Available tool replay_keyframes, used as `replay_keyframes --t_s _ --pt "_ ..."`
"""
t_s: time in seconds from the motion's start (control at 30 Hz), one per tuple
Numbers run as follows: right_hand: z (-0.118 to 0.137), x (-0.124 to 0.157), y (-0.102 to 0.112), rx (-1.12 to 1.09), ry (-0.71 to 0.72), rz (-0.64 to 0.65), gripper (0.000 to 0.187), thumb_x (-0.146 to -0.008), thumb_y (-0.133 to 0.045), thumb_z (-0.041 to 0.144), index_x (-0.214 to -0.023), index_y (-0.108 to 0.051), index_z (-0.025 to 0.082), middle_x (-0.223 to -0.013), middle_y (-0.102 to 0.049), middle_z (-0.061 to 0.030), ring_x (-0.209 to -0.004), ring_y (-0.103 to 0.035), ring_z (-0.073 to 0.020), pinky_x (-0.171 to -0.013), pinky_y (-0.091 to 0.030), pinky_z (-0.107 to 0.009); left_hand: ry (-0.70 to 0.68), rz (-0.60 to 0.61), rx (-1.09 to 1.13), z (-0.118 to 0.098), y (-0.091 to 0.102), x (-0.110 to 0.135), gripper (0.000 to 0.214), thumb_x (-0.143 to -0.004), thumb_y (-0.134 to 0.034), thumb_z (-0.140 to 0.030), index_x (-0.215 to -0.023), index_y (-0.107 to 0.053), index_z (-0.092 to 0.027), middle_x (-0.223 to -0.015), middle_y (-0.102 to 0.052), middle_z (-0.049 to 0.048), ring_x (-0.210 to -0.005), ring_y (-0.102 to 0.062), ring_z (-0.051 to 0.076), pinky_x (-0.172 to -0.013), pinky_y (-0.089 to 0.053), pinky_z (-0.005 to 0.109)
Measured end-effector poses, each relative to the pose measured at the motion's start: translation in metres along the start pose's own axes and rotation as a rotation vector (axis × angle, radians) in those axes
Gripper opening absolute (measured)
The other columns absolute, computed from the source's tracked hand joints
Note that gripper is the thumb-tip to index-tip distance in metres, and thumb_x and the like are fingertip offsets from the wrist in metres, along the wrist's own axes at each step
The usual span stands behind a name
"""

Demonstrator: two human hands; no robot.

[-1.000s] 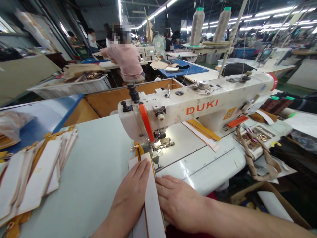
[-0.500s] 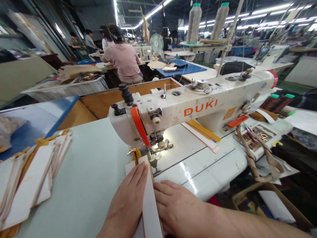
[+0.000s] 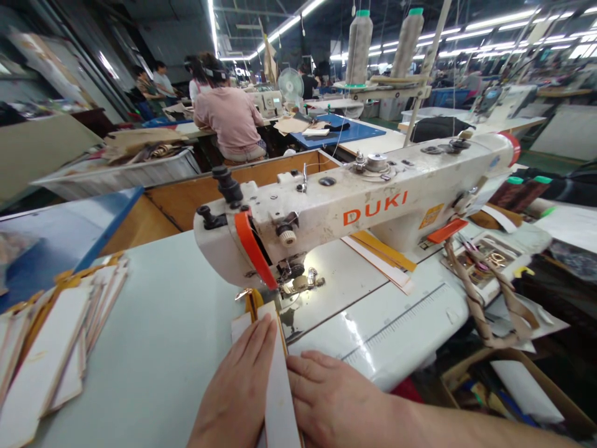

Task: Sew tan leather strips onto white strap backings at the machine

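A long white strip with tan edges (image 3: 282, 386) lies lengthwise on the sewing machine's table, its far end just left of the presser foot (image 3: 301, 285). My left hand (image 3: 240, 379) rests flat along the strip's left side, fingers stretched out with the tips on it. My right hand (image 3: 326, 392) lies against its right edge, fingers extended and touching it; the thumb is hidden. Beyond the left fingertips is a mustard-coloured piece with a zipper (image 3: 253, 303), with a metal puller at its end. Another white piece (image 3: 240, 325) shows partly beneath my left hand.
The white sewing machine (image 3: 364, 199) spans the table. A pile of white strips (image 3: 51, 354) lies on the left. More strips (image 3: 380, 261) sit under the machine arm. At right are a tray of small parts (image 3: 494, 255) and an open box (image 3: 504, 386). A co-worker (image 3: 228, 118) sits ahead.
The view has shifted slightly, so the machine appears a little lower and further left. Both hands stay on the strip in nearly the same pose.
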State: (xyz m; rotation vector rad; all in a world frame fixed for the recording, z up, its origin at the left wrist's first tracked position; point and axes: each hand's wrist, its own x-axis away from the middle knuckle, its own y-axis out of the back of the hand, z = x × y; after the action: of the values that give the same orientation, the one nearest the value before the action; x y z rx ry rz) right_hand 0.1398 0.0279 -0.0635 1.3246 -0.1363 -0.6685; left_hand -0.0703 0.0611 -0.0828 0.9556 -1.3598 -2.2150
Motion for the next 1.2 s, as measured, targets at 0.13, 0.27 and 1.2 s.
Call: replay_keyframes --t_s 0.13,0.27,1.2 --pt "-0.001 -0.001 -0.003 0.012 0.012 -0.020 0.032 -0.094 -0.047 0.035 -0.110 -0.061 0.012 -0.124 -0.060 -0.0104 -0.118 -0.048 -0.0240 -0.102 -0.038 -0.034 0.027 0.029 0.024 0.000 -0.004 0.004 0.053 -0.081 -0.031 -0.008 -0.132 -0.045 -0.007 -0.130 -0.059 0.0187 -0.120 -0.054 0.027 -0.094 -0.050 0.041" --pt "-0.002 -0.001 -0.005 0.020 0.025 -0.031 0.034 -0.096 -0.043 0.037 -0.110 -0.061 0.013 -0.124 -0.061 -0.0103 -0.118 -0.049 -0.0238 -0.102 -0.039 -0.034 0.008 -0.014 0.005 0.000 -0.002 0.003 0.048 -0.083 -0.030 -0.011 -0.128 -0.047 -0.004 -0.126 -0.060 0.0217 -0.117 -0.057 0.028 -0.091 -0.052 0.040" --pt "0.000 -0.003 0.018 0.006 -0.002 0.043 0.025 -0.098 -0.040 0.020 -0.109 -0.060 0.011 -0.121 -0.061 -0.0093 -0.117 -0.050 -0.0210 -0.106 -0.036 -0.033 0.030 0.277 0.073 0.006 0.021 -0.022 0.050 -0.079 -0.029 0.000 -0.117 -0.061 -0.006 -0.122 -0.065 0.0164 -0.109 -0.063 0.022 -0.091 -0.053 0.034"
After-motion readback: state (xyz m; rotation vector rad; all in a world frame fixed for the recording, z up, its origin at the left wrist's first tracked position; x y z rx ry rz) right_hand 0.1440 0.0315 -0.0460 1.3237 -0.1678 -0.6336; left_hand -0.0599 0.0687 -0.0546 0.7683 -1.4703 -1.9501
